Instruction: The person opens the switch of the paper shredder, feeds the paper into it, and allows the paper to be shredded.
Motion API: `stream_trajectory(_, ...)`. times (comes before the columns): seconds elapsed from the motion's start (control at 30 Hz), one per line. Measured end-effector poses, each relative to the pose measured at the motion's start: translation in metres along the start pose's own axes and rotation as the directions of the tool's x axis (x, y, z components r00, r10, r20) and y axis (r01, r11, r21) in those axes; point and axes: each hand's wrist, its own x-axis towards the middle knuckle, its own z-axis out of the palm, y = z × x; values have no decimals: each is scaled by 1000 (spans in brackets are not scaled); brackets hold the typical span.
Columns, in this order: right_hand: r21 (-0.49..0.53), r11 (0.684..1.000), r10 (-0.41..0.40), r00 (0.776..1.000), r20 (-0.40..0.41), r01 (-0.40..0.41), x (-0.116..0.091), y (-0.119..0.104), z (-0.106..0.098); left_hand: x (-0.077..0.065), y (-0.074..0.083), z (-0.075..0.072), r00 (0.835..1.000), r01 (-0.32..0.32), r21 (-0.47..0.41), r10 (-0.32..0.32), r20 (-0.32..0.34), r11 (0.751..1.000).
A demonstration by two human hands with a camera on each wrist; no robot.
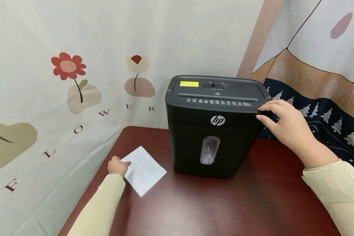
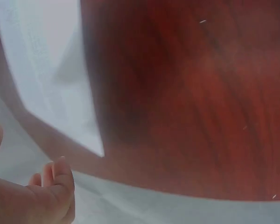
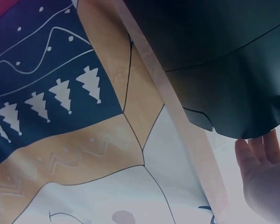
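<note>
A black paper shredder [image 1: 216, 137] with an hp logo stands upright on the table; shreds show through its small window [image 1: 210, 150]. My right hand [image 1: 289, 124] touches its top right corner with fingertips and thumb. Those fingers [image 3: 271, 148] meet the lid's edge in the right wrist view. A white printed sheet [image 1: 144, 172] lies left of the shredder. My left hand [image 1: 118, 166] is at the sheet's left corner, thumb over it in the head view. In the left wrist view the loosely bent fingers [image 2: 60, 175] appear apart from the paper [image 2: 60, 84].
The dark red wooden table [image 1: 194, 206] has a rounded edge at the left. Behind it hangs a pale curtain [image 1: 112, 32] with printed flowers and letters. A navy and tan patterned cloth [image 1: 327, 114] hangs at the right. Tiny white scraps lie on the table.
</note>
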Motion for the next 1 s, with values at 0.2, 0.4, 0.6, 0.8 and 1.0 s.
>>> stream_trajectory(0.2, -23, 1000, -3, 1000, -1, 3, 0, 2, 2, 1, -14, 12, 996, 84, 41, -84, -12, 996)
stream_trajectory(0.4, -35, 999, -4, 1000, -15, 4, 0, 3, 3, 5, -21, 23, 992, 129, 84, -129, -11, 988)
stream_trajectory(0.6, -31, 999, -16, 999, -40, 14, -2, 3, 5, 6, -24, 30, 991, 132, 156, -135, 8, 979)
stream_trajectory(0.8, -34, 999, -27, 998, -62, 25, -3, 3, 6, 5, -27, 34, 988, 143, 198, -150, 21, 970)
stream_trajectory(1.0, -32, 999, -35, 996, -81, 33, -4, 3, 7, 4, -24, 36, 982, 180, 200, -186, 12, 963)
